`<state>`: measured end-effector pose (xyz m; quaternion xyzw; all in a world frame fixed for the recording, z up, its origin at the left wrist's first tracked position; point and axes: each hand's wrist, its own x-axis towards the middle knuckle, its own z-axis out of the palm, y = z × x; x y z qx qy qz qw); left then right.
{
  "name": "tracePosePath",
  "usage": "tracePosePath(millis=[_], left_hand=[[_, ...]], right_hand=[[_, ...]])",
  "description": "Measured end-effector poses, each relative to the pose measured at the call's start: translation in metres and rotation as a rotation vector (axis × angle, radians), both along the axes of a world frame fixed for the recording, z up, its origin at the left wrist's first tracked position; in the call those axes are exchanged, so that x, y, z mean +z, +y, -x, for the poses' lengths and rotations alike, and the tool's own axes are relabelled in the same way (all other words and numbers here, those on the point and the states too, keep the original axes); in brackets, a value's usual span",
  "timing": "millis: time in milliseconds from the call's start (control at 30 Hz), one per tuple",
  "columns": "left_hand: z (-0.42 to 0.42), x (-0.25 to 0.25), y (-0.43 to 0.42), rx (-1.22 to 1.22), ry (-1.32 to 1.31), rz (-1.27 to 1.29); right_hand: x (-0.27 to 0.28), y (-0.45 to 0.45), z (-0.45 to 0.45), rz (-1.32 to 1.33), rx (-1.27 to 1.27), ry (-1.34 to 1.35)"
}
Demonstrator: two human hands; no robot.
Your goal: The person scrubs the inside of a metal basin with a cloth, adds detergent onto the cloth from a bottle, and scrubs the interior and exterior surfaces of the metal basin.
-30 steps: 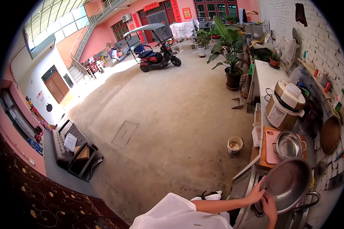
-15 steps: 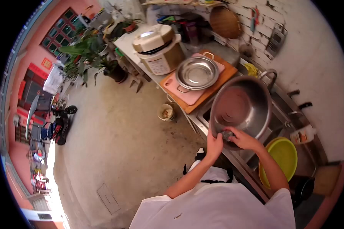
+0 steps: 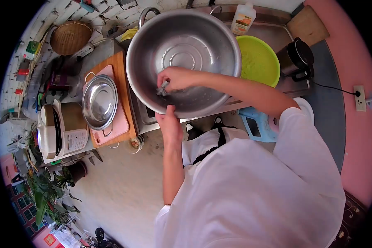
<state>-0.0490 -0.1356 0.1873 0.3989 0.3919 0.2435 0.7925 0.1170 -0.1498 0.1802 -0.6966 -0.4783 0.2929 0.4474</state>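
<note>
Basin (image 3: pixel 186 56) prob mid-wipe, amt left unclear: gripped by L hand (image 3: pixel 170 124), fingertips hidden; wad (image 3: pixel 163 89) clamped in fingers of R hand (image 3: pixel 177 77)

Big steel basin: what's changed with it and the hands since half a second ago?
The right hand has moved away from the left hand and further into the big steel basin, carrying the grey wad with it. The head view has swung round too. The left hand stays at the near rim; the steel pan still sits on the pink board, with the green bowl still beside the basin.
</note>
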Motion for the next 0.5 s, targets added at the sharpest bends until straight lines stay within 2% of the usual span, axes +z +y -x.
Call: tracePosePath(millis=[67,100,133,200,233,267,333,367,433,500], left_hand=[[0.0,0.005,0.009,-0.02,-0.038,0.047],[0.001,0.002,0.015,-0.044,-0.084,0.057],[0.002,-0.002,0.021,-0.061,-0.084,0.07],[0.006,-0.011,0.03,-0.147,-0.045,0.179],[0.006,-0.014,0.032,-0.162,-0.055,0.2],[0.005,-0.015,0.034,-0.174,-0.06,0.205],[0.005,-0.017,0.039,-0.203,-0.088,0.247],[0.008,-0.028,0.046,-0.249,-0.06,0.224],[0.011,-0.032,0.049,-0.28,-0.057,0.22],[0.012,-0.033,0.051,-0.312,-0.056,0.218]], right_hand=[[0.014,-0.014,0.012,0.268,0.327,0.063],[0.022,-0.012,0.016,0.214,0.337,-0.012],[0.025,-0.005,0.019,0.226,0.319,-0.008],[0.029,0.02,0.026,0.028,0.1,0.26],[0.031,0.032,0.027,-0.05,-0.051,0.264],[0.025,0.044,0.023,-0.054,-0.128,0.146],[0.034,0.038,0.028,0.164,0.04,-0.041],[0.037,0.031,0.034,0.169,0.027,-0.042],[0.041,0.018,0.047,0.318,0.196,-0.095],[0.03,0.03,0.041,0.257,0.096,-0.057]])
